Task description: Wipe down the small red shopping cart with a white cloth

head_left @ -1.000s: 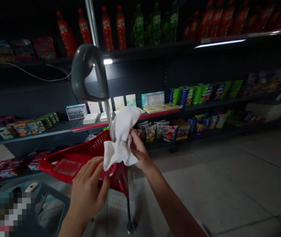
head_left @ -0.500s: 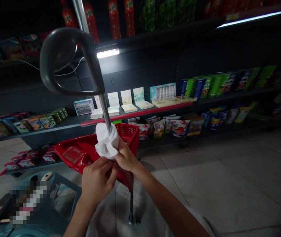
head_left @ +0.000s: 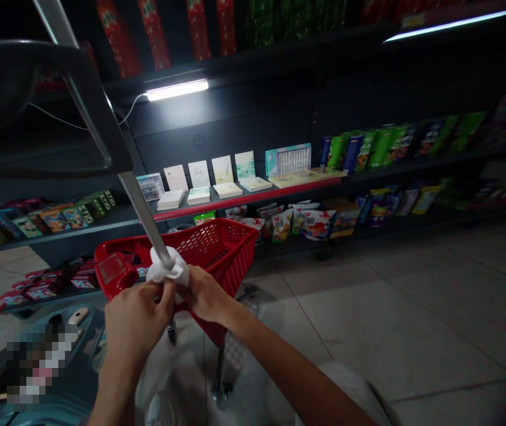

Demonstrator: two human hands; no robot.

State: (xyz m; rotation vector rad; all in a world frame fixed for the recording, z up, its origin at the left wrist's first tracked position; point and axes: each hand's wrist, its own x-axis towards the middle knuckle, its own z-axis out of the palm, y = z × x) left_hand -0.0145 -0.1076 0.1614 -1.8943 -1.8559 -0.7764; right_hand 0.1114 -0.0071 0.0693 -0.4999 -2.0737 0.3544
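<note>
Both my hands hold a white cloth (head_left: 168,271) wrapped round the metal pole (head_left: 141,216) of a red shopping basket trolley (head_left: 217,248). My left hand (head_left: 135,322) pinches the cloth from the near left side. My right hand (head_left: 206,294) grips it from the right. The cloth sits low on the pole, just above the basket's rim. The pole rises up and left to a dark grey handle (head_left: 35,112) near the camera.
Dark store shelves (head_left: 279,195) run across the back, holding cards, snack packs and bottles. A lit strip light (head_left: 177,90) hangs under the upper shelf. A blue-grey basket (head_left: 79,349) lies at lower left. Tiled floor (head_left: 412,319) spreads to the right.
The cloth has slid down the pole and bunched small. My left hand came onto it. The handle has swung left and closer to the camera.
</note>
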